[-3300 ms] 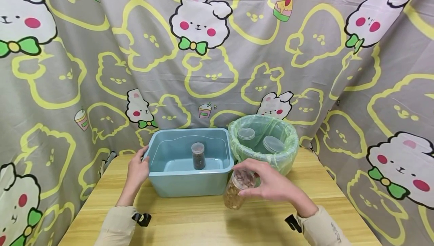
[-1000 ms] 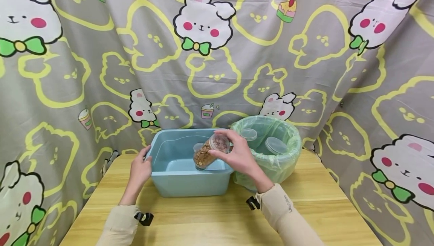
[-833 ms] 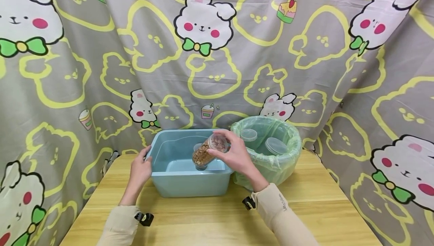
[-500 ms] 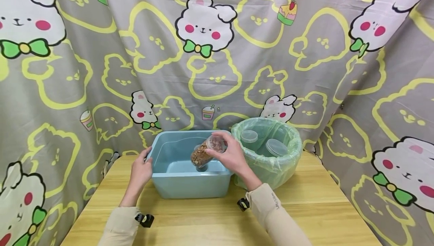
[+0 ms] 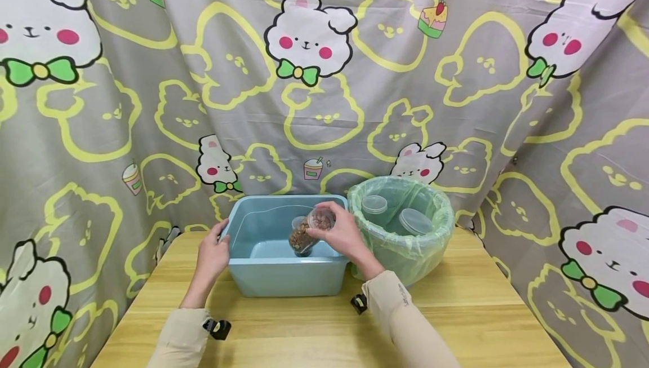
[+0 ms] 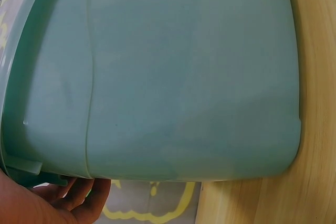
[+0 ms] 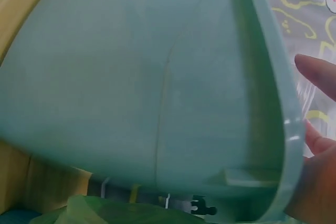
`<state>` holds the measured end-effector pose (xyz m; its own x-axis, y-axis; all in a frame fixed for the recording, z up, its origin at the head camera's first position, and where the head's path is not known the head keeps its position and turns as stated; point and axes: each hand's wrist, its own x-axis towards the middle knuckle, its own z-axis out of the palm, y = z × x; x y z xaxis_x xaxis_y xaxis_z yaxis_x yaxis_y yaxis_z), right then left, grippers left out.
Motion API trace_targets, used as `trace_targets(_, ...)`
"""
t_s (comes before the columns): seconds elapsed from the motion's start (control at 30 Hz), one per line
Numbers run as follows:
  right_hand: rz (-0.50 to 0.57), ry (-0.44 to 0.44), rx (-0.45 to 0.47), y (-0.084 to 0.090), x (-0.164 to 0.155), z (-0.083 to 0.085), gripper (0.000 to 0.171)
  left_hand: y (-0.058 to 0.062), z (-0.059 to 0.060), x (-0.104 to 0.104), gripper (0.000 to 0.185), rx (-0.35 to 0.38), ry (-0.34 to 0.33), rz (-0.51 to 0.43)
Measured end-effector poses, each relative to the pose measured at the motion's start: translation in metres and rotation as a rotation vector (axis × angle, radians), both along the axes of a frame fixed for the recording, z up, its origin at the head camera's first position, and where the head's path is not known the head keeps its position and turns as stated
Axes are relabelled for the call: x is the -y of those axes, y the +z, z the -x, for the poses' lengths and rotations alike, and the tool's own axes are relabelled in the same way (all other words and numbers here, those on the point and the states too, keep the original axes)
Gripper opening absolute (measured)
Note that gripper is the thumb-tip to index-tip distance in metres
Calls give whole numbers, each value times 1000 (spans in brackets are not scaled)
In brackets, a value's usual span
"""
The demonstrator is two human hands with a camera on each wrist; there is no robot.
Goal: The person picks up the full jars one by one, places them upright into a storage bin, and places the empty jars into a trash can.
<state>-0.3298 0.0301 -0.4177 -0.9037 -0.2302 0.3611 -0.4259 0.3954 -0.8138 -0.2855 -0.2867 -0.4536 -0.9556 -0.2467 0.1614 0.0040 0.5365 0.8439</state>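
Observation:
A blue plastic basin (image 5: 286, 279) stands on the table, and my left hand (image 5: 212, 252) grips its left rim. In the left wrist view the curled fingers (image 6: 94, 200) sit beneath that rim. My right hand (image 5: 346, 234) pinches a clear jar (image 5: 300, 239) of brown nut-like pieces near its lid. That jar hangs tilted over the basin's inside, its bottom toward the left. Behind it a second jar (image 5: 298, 221) stands in the basin, mostly hidden. In the right wrist view the basin wall (image 7: 121, 77) covers most of the picture, with the right hand (image 7: 317, 171) beyond the rim.
Right of the basin, close against it, stands a round bin (image 5: 410, 249) lined with a green plastic bag. Inside are two lidded containers (image 5: 374, 204). The wooden table (image 5: 304, 334) ends at a patterned curtain (image 5: 324, 103) behind and at the sides.
My right hand has carried the jar from in front of the bin leftward over the basin, where it tilted. Lately it has moved only slightly. My left hand has stayed at the rim.

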Motion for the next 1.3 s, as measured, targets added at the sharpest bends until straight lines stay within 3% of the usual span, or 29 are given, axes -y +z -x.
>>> trace_targets(0.5, -123, -13, 46, -10, 5, 20, 55, 1, 3, 0, 52, -4, 4, 1)
trace_targets(1.3, -355, 61, 63, -11, 17, 30, 55, -1, 2, 1, 52, -5, 13, 8)
